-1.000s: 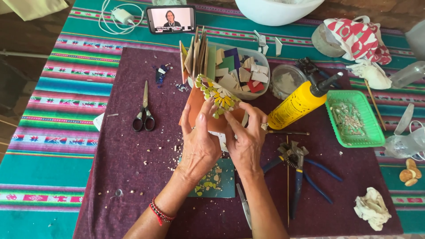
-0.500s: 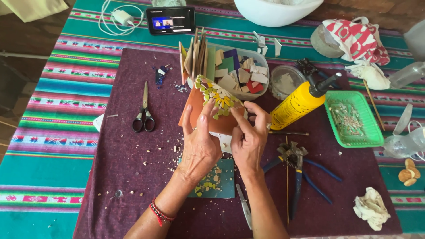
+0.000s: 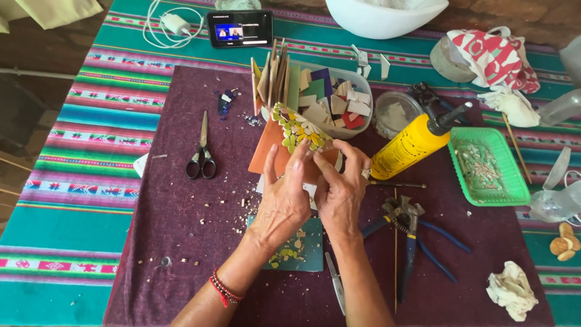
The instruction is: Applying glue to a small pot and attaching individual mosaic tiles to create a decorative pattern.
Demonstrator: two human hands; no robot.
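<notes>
Purple mat [image 3: 181,242] is crowded on the right, roomier by the scissors [image 3: 201,158]. Left hand [image 3: 283,203] and right hand [image 3: 340,197] both pinch the terracotta mosaic piece [image 3: 284,142], tilted just before the tile tub [image 3: 327,100].

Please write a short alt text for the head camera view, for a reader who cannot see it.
Two bare hands, left hand and right hand, press small mosaic pieces onto a terracotta pot over a purple cloth. Around lie scissors, a yellow glue bottle, blue-handled nippers and a green tray.

bright, even daylight, soft shadows, sharp focus, slight wide-angle bending at edges
</notes>
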